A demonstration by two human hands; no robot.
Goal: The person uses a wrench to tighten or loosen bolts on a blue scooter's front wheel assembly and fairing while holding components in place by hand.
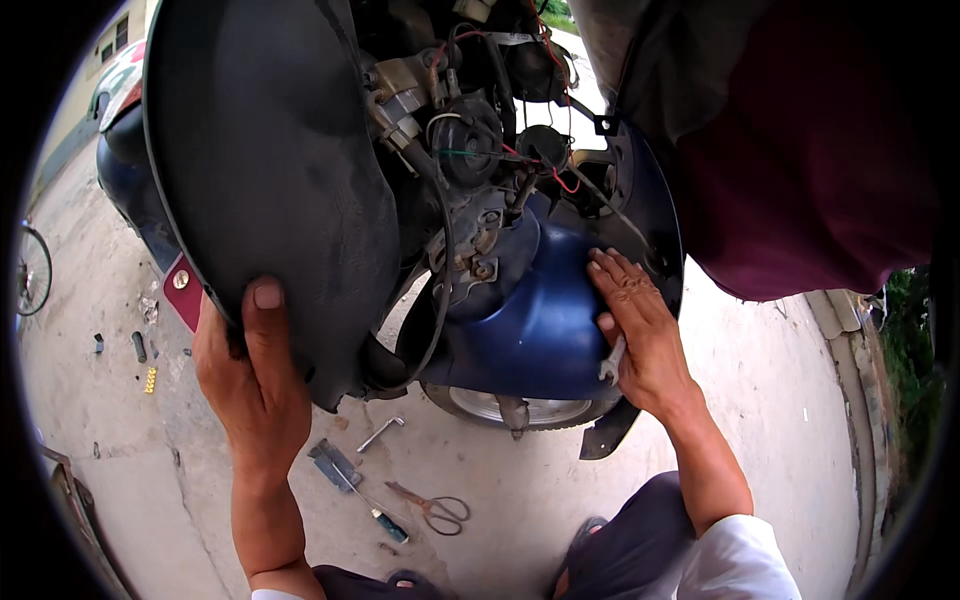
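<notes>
My left hand (250,370) grips the lower left edge of a large black plastic panel (250,140), thumb on its near face. My right hand (640,350) holds a small open-ended wrench (610,368), its fingertips resting on a glossy blue body panel (530,330) of a two-wheeler. Between the panels, exposed wiring, black round housings (465,140) and metal brackets (480,265) show, with a cable hanging down beside the black panel. Part of the front wheel (470,410) shows below the blue panel.
On the concrete floor (750,430) lie a socket wrench (380,432), scissors (445,515), a screwdriver (388,525) and small loose parts. A maroon cloth (800,180) hangs at upper right. A bicycle wheel (35,270) is at far left, a curb (850,400) at right.
</notes>
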